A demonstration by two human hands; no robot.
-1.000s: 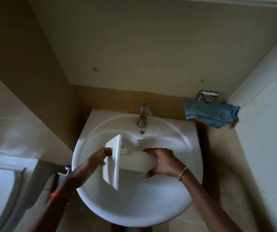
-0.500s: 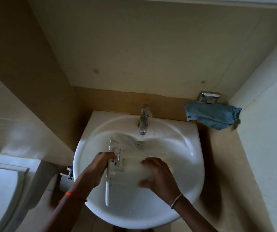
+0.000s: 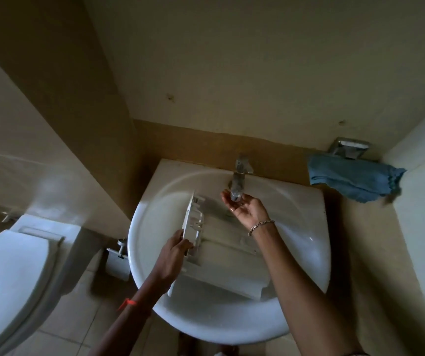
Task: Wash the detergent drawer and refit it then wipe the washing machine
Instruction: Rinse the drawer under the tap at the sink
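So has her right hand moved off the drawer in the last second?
Yes. The right hand has left the detergent drawer and gone up toward the back of the sink, now cupped open under the tap.

Readable text: none
Labels or brands: none can be made out on any surface
Numbers or signs: none legible

Single head-worn wide-angle view, directed forward and steeply downward, set close above the washbasin (image 3: pixel 308 242); toilet (image 3: pixel 8 273) included at left edge.
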